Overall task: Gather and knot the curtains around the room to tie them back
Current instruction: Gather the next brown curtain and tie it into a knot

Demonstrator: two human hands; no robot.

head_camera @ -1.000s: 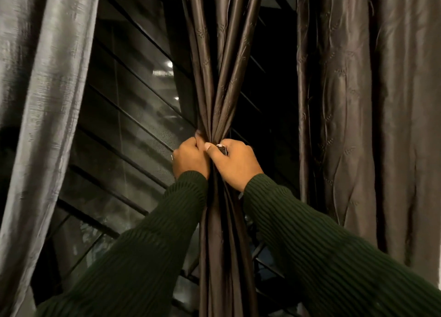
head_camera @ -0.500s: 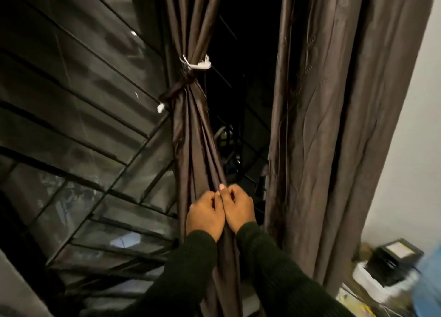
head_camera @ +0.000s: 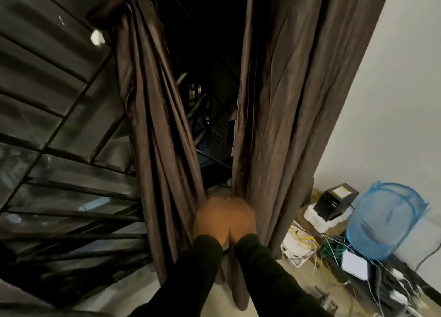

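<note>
Gathered brown curtain (head_camera: 152,135) hangs as bunched column before dark window (head_camera: 59,116), tied near top beside white tag (head_camera: 97,37). Left hand (head_camera: 210,221) and right hand (head_camera: 241,218) side by side, touching, pressed low against curtain's lower folds; both blurred, grip cannot be told. Dark sleeves (head_camera: 200,266) run down from curtain. Second brown curtain (head_camera: 298,116) hangs loose just right of it. Blue mesh hamper (head_camera: 384,221), black box (head_camera: 334,203) and tangled cables (head_camera: 331,245) on floor well right of curtain.

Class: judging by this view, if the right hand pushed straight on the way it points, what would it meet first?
Probably the hanging brown curtain just beyond the right hand; motion blur leaves the depth uncertain.
</note>
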